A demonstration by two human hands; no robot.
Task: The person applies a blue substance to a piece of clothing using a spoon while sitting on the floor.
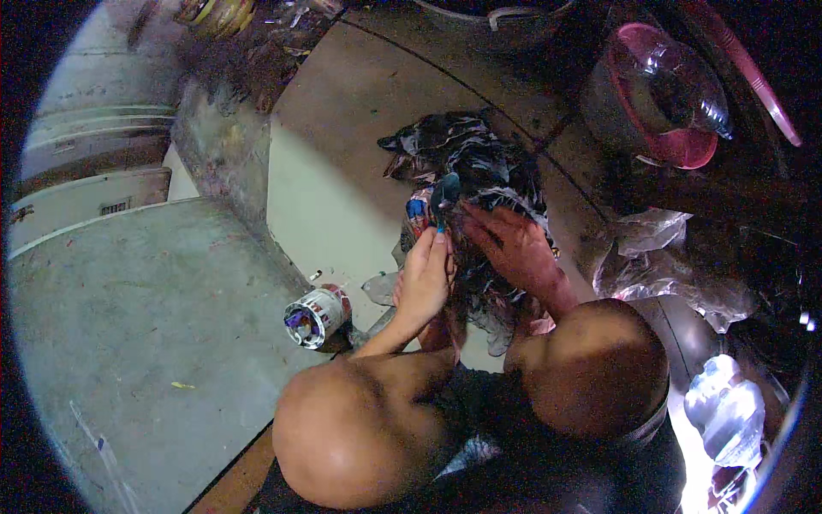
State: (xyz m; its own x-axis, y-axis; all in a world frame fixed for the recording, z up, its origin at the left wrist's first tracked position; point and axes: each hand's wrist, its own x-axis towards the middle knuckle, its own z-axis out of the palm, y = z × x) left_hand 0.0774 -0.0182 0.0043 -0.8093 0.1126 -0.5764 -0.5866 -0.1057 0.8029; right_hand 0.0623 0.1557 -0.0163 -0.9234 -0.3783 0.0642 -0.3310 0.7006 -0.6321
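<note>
My left hand [424,272] is closed in a pinch around the lower end of a dark spoon-shaped thing [447,188] with a blue part near my fingertips. My right hand [518,247] lies palm down with its fingers stretched out, just right of that thing and over a crumpled heap of shiny black plastic [467,141]. Beside the spoon-shaped thing, on its left, is a small blue, red and white packet [418,208]. The heap spreads on the floor between my knees and beyond both hands. Dim light blurs its details.
A printed tub [317,315] with purple scraps inside lies tilted left of my knee. Clear plastic bags [646,257] lie to the right, and a brightly lit bag [723,411] is nearer. A pink-rimmed basin [706,147] stands far right. The pale step edge [317,193] crosses the left.
</note>
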